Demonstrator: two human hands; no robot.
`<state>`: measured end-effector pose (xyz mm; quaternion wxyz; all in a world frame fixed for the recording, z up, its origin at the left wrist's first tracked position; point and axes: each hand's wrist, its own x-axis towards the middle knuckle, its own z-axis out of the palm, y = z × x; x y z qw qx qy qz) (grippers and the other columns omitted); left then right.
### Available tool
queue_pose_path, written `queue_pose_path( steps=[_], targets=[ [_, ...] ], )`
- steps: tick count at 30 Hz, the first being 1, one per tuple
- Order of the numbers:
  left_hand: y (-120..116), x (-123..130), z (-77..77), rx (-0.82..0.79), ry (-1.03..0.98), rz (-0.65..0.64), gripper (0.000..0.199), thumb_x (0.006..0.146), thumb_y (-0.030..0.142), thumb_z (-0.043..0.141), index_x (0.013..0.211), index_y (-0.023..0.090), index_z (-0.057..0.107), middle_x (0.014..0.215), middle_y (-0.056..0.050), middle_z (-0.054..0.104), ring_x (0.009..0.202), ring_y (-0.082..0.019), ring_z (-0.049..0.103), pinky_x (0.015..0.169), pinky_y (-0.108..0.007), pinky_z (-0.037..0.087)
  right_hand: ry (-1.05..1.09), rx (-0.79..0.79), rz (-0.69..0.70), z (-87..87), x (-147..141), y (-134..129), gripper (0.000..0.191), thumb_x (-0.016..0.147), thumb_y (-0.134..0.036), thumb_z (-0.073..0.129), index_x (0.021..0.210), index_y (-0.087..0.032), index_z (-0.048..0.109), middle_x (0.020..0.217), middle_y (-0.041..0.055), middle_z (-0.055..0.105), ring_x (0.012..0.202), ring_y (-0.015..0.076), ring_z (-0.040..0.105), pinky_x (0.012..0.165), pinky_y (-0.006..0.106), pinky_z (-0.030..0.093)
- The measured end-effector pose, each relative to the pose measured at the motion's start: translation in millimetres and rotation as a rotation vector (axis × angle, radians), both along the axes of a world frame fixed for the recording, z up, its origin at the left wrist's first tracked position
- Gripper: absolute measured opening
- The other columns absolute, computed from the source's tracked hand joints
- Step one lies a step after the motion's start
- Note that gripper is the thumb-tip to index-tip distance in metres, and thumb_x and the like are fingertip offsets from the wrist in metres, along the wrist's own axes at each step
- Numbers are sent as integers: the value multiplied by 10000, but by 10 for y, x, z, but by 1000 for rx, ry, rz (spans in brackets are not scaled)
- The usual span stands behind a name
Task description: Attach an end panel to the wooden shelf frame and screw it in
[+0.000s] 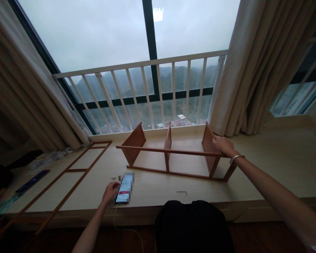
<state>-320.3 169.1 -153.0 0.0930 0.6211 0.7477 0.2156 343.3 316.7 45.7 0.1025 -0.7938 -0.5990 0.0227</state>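
A brown wooden shelf frame [184, 152] with three boards lies on its side on the pale window ledge. My right hand [223, 146] is closed round its right end, at the top edge of the right board [209, 144]. My left hand [112, 191] is at the left edge of a lit phone [124, 189], its fingers drawn together near several small screws [119, 178]; whether it holds one is too small to tell. An L-shaped hex key [182, 192] lies near the ledge's front edge.
A ladder-like wooden frame [76, 170] lies at the left, reaching past the ledge's front edge. Behind it is a dark flat device [33, 181]. A cable [129, 230] hangs from the phone. White railing [142, 66] and curtains [242, 70] stand behind the ledge.
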Motion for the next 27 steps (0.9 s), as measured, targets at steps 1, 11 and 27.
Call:
queue_pose_path(
  steps=[1, 11, 27],
  targets=[
    [-3, -11, -3, -2, 9, -3, 258, 688, 190, 367, 824, 150, 583, 859, -32, 574, 841, -155, 521, 788, -261, 387, 1, -2, -3, 4, -2, -3, 476, 785, -448, 283, 977, -136, 588, 963, 182, 583, 923, 282, 525, 731, 375, 390],
    [-192, 54, 141, -23, -6, 13, 226, 715, 203, 366, 889, 163, 504, 941, -44, 518, 917, -159, 491, 847, -270, 358, -2, -3, -3, 23, -20, -29, 457, 786, -428, 303, 970, -123, 590, 959, 188, 585, 920, 274, 530, 748, 364, 387],
    [-294, 107, 130, 5, 194, 93, 201, 747, 232, 352, 810, 178, 535, 852, -44, 526, 861, -178, 491, 775, -282, 368, -2, -9, 3, 27, -39, -39, 445, 791, -413, 302, 979, -124, 582, 977, 182, 580, 923, 272, 527, 748, 363, 385]
  ],
)
